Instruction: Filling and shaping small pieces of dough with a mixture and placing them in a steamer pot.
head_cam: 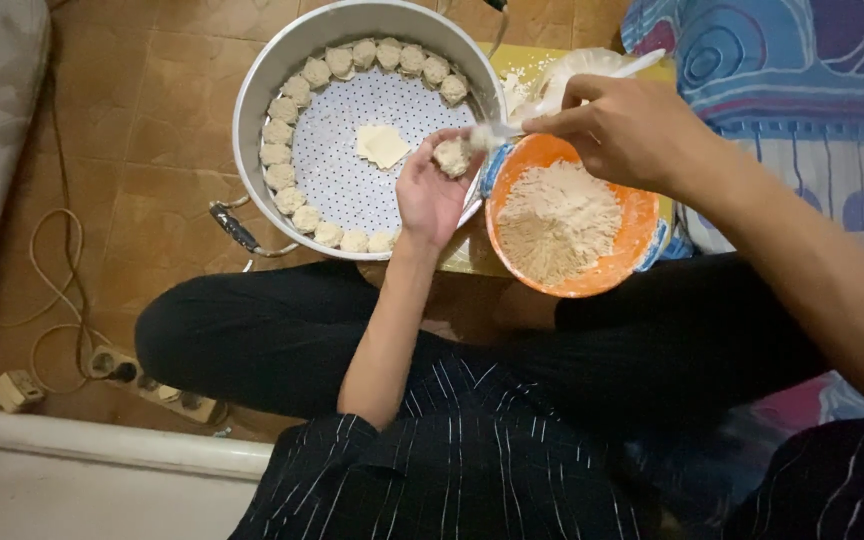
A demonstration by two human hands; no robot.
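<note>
Hands (432, 190) with dumpling (451, 156) over orange bowl (642, 225)

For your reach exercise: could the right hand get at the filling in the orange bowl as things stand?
Probably yes: the right hand hovers just above the orange bowl, whose filling lies uncovered, with nothing between them.

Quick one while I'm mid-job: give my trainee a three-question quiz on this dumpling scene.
1. True or false: the left hand holds a dumpling.
2. Where do the finished dumplings sit in the steamer tray? A) piled in the middle B) in a ring along the rim C) outside it
3. What colour is the bowl of filling beneath the right hand?

Key: 1 true; 2 B; 3 orange. The right hand's grip is on a white utensil touching the dumpling.
</note>
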